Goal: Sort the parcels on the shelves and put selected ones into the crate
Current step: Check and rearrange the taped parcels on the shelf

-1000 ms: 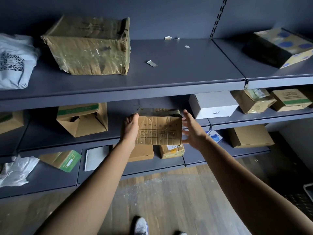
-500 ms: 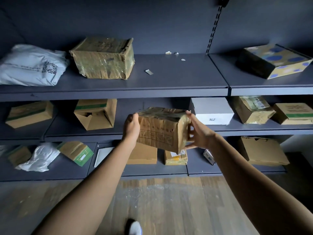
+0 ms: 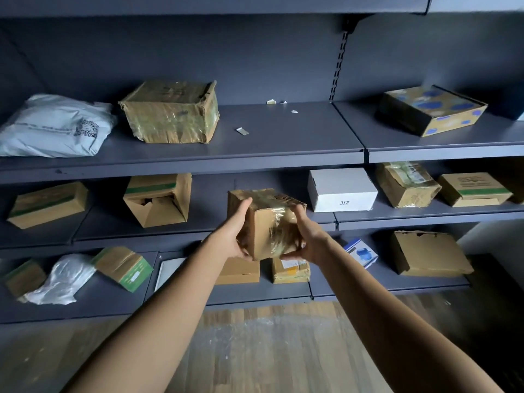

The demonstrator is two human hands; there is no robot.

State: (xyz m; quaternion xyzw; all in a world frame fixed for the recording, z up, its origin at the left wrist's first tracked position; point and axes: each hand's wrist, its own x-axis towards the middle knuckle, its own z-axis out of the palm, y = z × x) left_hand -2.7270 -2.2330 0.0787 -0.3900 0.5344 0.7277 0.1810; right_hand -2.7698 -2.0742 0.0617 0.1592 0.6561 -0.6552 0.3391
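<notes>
Both hands hold a small taped cardboard parcel (image 3: 269, 222) in the air, in front of the middle shelf (image 3: 198, 231) and clear of it. The left hand (image 3: 232, 236) grips its left side with curled fingers, and the right hand (image 3: 307, 239) clamps its right side, thumb on top. A white box (image 3: 341, 190) stands on that shelf just to the right.
</notes>
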